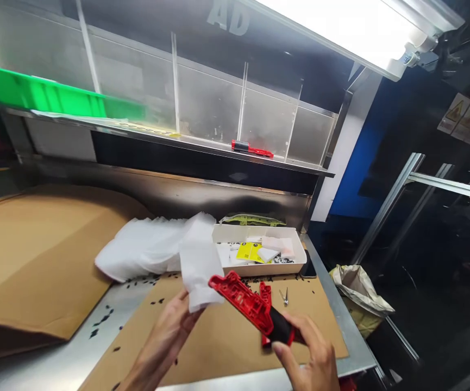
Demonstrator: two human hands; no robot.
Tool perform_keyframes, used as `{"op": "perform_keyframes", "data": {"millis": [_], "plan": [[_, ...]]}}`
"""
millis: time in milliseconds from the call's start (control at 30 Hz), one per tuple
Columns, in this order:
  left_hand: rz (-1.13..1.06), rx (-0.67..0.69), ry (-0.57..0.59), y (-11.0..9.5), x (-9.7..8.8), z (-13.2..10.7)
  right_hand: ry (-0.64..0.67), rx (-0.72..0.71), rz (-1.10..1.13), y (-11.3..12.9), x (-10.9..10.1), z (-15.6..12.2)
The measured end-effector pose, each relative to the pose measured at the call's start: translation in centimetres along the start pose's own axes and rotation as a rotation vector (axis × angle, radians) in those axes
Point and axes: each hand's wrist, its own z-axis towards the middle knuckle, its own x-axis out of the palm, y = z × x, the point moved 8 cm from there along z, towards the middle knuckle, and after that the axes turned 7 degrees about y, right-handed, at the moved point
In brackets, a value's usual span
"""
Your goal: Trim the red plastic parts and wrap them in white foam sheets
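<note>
Left hand (169, 331) pinches a soft white foam bag (197, 260); right hand (310, 355) grips a ribbed red plastic part (245, 301).

Glossy red plastic part (246, 303), matt cardboard sheet (218, 336), steel bench (75, 358)

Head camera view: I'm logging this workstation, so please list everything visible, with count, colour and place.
plastic part: one, red and black, held over the bench
foam bag: one, white, in the left hand
bag pile: one, white, left of tray
tray: one, white, holding labels, bench rear
cardboard sheets: two, brown, on bench
tweezers: one, metal, on cardboard
shelf part: one, red, on shelf
bin: one, green, upper left
left hand: one, gripping bag
right hand: one, fingers gripping part
</note>
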Motion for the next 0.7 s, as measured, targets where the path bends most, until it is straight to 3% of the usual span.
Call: {"op": "perform_keyframes", "data": {"millis": [67, 133, 267, 367, 533, 700], "plan": [[-0.129, -0.057, 0.031, 1.4, 2.2, -3.1, 0.041, -0.116, -0.151, 1.5, 0.0, 0.5], [-0.255, -0.134, 0.064, 1.8, 3.9, -5.1, 0.061, -0.142, -0.257, 2.3, -0.7, 0.3], [-0.425, -0.35, 0.127, 1.9, 6.6, -6.3, 0.033, -0.137, -0.338, 3.3, -4.0, -1.3], [-0.435, -0.457, 0.075, 3.0, 8.0, -6.6, 0.023, -0.14, -0.362, 3.5, -6.9, -2.7], [-0.407, -0.452, -0.022, 6.0, 11.2, -8.1, -0.145, -0.186, -0.481, 3.2, -11.6, -6.7], [-0.469, -0.388, -0.11, 9.2, 15.5, -9.6, -0.292, -0.132, -0.509, 1.7, -13.0, -12.3]]}}
